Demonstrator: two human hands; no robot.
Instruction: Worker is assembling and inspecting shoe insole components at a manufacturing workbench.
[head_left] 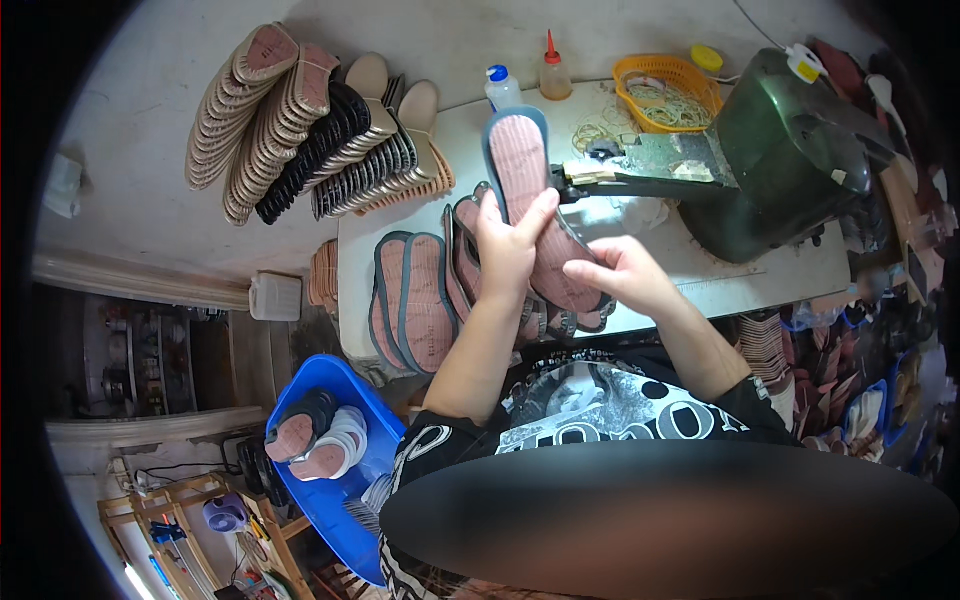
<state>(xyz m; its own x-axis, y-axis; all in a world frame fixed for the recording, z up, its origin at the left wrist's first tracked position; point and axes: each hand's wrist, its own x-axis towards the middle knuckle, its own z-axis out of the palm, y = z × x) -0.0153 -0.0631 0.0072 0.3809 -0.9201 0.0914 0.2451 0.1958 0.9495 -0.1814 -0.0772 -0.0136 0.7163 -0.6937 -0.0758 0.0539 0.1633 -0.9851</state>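
Pink sole point(562, 248) slants, narrow end upper left; left hand point(512, 240) clasps its middle. Right hand point(628, 277), part-open, touches its right edge

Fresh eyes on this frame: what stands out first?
The pink, dark-edged sole, held up mid-frame in the left grip, with the right grip at its lower right side. Then the bulky green machine, upper right, and the bright blue tub, lower left.

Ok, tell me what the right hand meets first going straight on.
The sole: the right hand points up-left at it, thumb overlapping its face in view, though contact is hard to judge.
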